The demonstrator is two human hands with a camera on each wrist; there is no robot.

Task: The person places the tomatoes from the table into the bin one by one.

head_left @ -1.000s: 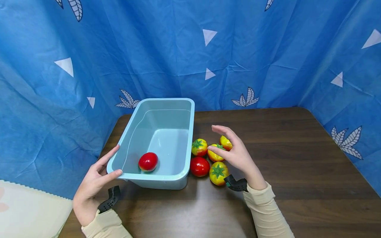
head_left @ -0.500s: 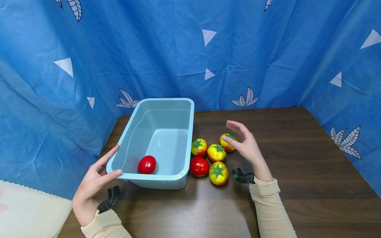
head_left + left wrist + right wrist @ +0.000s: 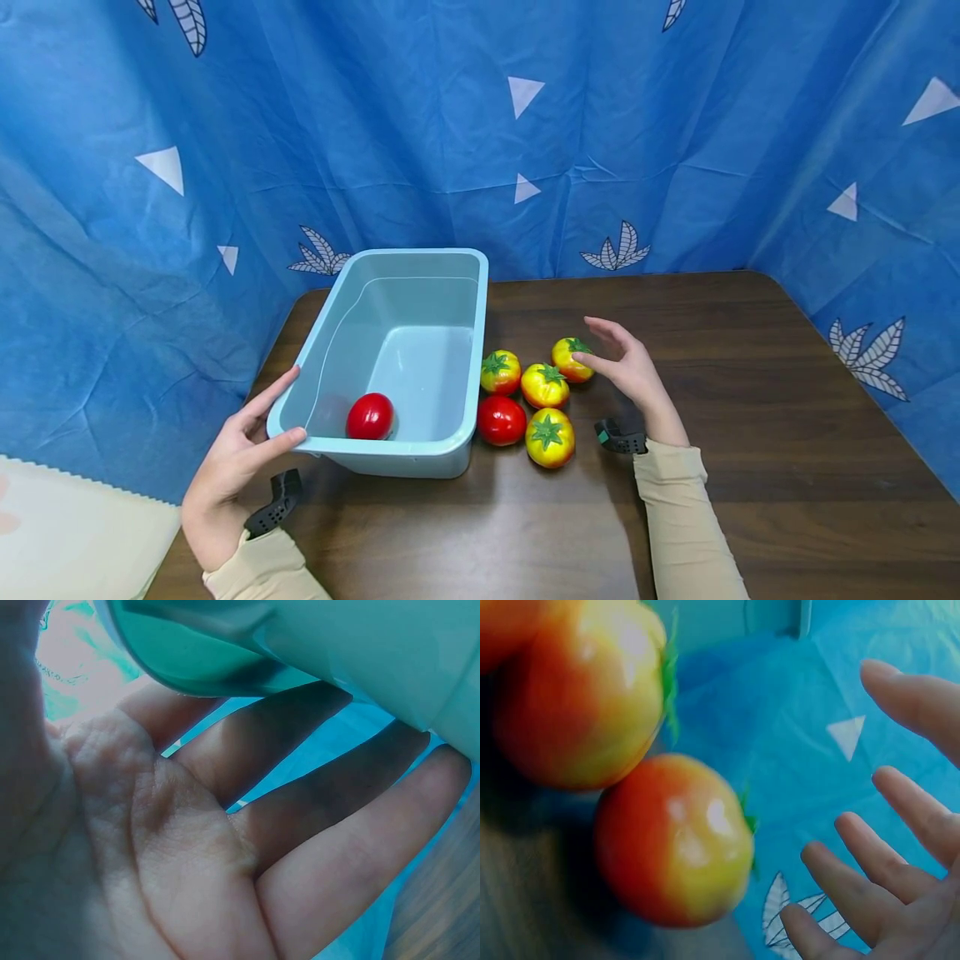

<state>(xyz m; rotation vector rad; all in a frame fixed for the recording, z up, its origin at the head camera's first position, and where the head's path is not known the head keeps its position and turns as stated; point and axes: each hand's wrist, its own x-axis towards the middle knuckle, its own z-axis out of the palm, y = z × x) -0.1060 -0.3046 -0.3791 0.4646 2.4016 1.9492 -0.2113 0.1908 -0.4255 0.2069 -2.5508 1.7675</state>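
In the head view my left hand (image 3: 232, 467) holds the near left corner of a light blue plastic tub (image 3: 483, 333), its thumb over the rim. The left wrist view has the fingers (image 3: 360, 862) reaching under the rim to the outer wall. One red tomato (image 3: 370, 416) lies inside the tub. My right hand (image 3: 633, 371), fingers spread and holding nothing, hovers just right of the farthest yellow-red tomato (image 3: 567, 363). In the right wrist view that tomato (image 3: 679, 840) is apart from the fingers.
Beside the tub's right wall sit another red tomato (image 3: 502, 420) and yellow-red tomatoes (image 3: 551, 437) with green leaves, close together on the dark wooden table (image 3: 750, 400). A blue curtain (image 3: 442, 125) hangs along the back and sides. A pale cloth (image 3: 75, 533) lies at lower left.
My right hand has moved right from over the tomatoes, then slightly nearer, uncovering the farthest one. The red tomato in the tub has shifted slightly. My left hand stays at the corner.
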